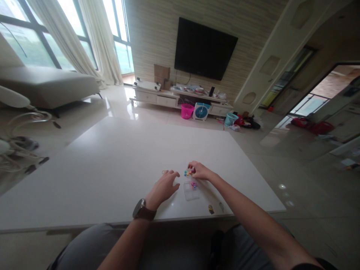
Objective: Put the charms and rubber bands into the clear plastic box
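My right hand (pixel 200 171) reaches over a small cluster of colourful pieces (pixel 186 173) on the white table, its fingers curled down at them. What sits between its fingertips is too small to make out. Left of the cluster, my left hand (pixel 165 186) hovers with fingers apart and nothing in them; a dark watch is on that wrist. Between and nearer to me lies a clear plastic compartment box (pixel 188 196). Pink and multicoloured pieces (pixel 194 185) fill its far right compartment. A small clear item (pixel 163 171) shows partly behind my left fingers.
The white table (pixel 98 168) spans the space before me. Close to its near edge lie a yellow-and-black item (pixel 211 209) and a small metallic thing (pixel 221 207). Beyond stand a pink basket (pixel 187 111), a blue fan (pixel 201 111) and a low cabinet (pixel 146 96).
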`<action>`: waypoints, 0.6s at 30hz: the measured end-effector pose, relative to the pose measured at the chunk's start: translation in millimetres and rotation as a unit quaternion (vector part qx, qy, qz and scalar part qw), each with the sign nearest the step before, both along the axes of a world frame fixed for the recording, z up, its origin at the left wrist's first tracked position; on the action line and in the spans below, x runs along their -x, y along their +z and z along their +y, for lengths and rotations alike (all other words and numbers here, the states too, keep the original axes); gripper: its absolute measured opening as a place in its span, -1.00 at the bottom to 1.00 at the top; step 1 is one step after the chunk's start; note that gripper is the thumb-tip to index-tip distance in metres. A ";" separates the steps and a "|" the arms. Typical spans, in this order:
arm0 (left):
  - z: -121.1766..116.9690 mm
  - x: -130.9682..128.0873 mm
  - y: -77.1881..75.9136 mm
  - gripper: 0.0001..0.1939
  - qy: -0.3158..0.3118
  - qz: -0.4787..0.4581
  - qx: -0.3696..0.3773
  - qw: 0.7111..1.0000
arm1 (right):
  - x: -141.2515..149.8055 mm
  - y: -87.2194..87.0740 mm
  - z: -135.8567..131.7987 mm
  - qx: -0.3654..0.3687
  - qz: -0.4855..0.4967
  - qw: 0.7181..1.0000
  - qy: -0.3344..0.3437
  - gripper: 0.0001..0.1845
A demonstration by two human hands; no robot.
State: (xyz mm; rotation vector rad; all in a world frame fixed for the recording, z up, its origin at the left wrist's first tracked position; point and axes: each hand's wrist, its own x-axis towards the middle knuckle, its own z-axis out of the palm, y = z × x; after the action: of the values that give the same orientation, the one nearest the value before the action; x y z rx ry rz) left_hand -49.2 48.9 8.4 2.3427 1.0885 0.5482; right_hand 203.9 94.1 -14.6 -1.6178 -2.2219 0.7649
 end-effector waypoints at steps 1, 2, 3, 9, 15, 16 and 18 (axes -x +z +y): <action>0.0 0.0 0.0 -0.73 -0.001 0.000 0.002 1.000 | -0.2 4.5 -1.2 -0.007 0.006 1.000 -0.002 -0.59; -0.2 0.0 0.0 -0.73 0.000 -0.001 0.004 1.000 | -1.3 10.6 -2.9 -0.015 0.012 1.000 -0.006 -0.59; -0.7 -0.2 0.0 -0.74 0.000 -0.002 0.006 1.000 | -3.4 18.1 -5.3 -0.024 0.021 0.999 -0.011 -0.61; -12.1 -8.9 0.8 -0.60 -0.028 -0.034 0.018 0.999 | -26.8 64.3 -36.9 -0.079 0.124 0.986 -0.083 -0.78; -26.7 -26.6 -14.0 -0.24 -0.046 -0.058 0.042 0.996 | -26.6 42.8 -72.0 -0.057 0.183 0.976 -0.101 -0.84; -27.9 -29.4 -17.9 -0.21 -0.048 -0.060 0.043 0.996 | -24.7 36.4 -76.1 -0.052 0.185 0.976 -0.098 -0.84; -29.4 -34.5 -24.0 -0.20 -0.047 -0.065 0.042 0.996 | -22.2 27.5 -83.1 -0.065 0.188 0.973 -0.116 -0.84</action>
State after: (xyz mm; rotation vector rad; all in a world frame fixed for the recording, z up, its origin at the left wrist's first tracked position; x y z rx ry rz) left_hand -14.7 19.5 -15.7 2.2390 0.9186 0.5990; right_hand 226.1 11.0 12.9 -1.4916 -1.7463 0.7690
